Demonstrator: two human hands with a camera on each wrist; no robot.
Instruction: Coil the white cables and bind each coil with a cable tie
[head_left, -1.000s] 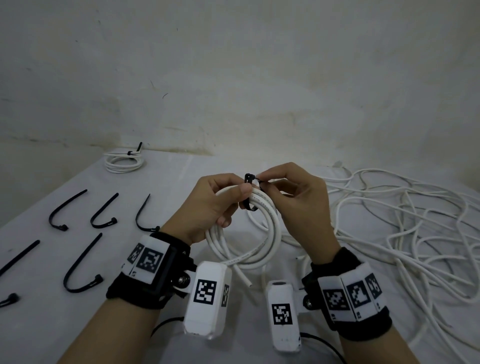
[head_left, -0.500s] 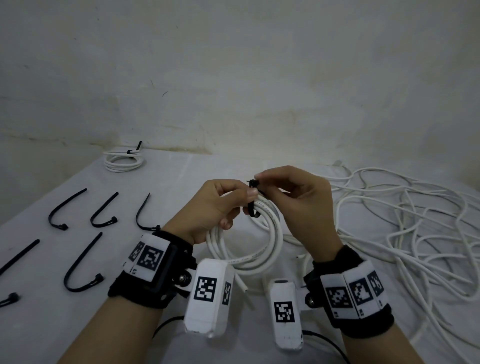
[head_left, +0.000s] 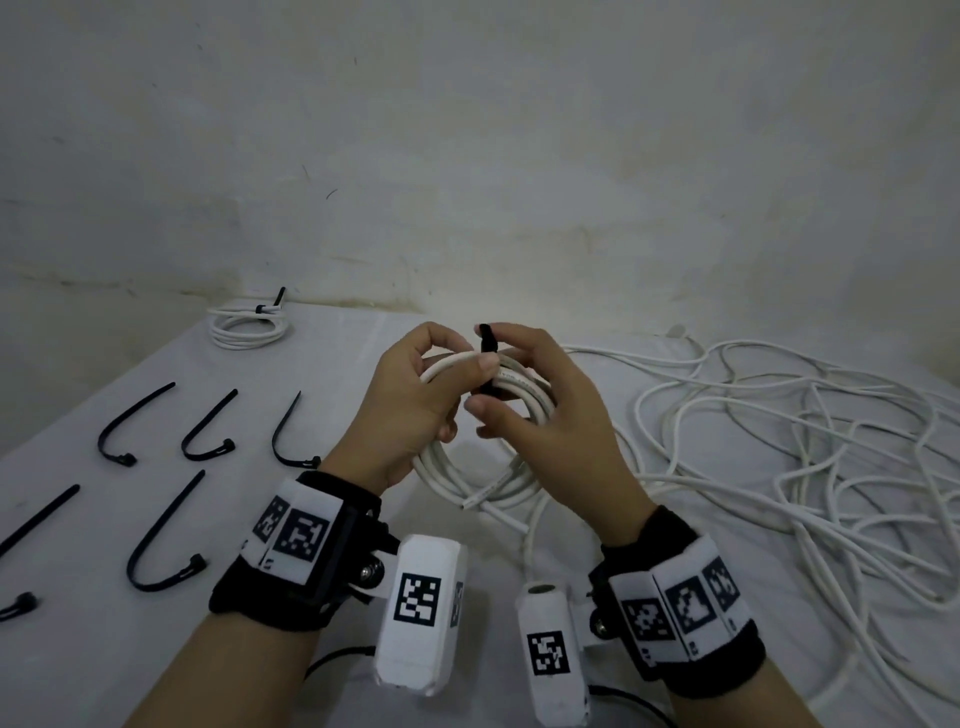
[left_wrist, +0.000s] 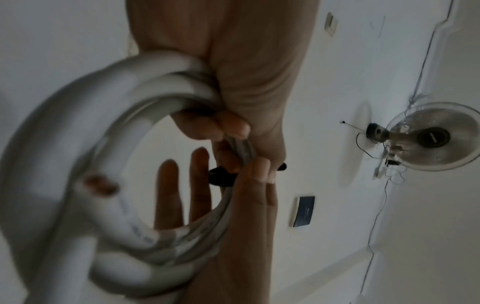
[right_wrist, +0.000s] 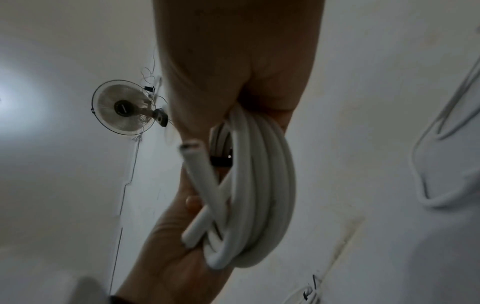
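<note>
Tightening has advanced: the black tie (head_left: 487, 364), half-closed a second ago, is now wrapped around the coil (head_left: 483, 457), held above the table (head_left: 311, 364). The coil is gripped by the left hand (head_left: 415, 410); the tie is pinched by the right hand (head_left: 550, 415).

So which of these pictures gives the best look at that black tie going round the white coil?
The head view. There the black tie stands clear around the top of the white coil, between both hands. The left wrist view shows only a blurred dark bit of it behind fingers; the right wrist view shows a small black band half hidden by cable.
</note>
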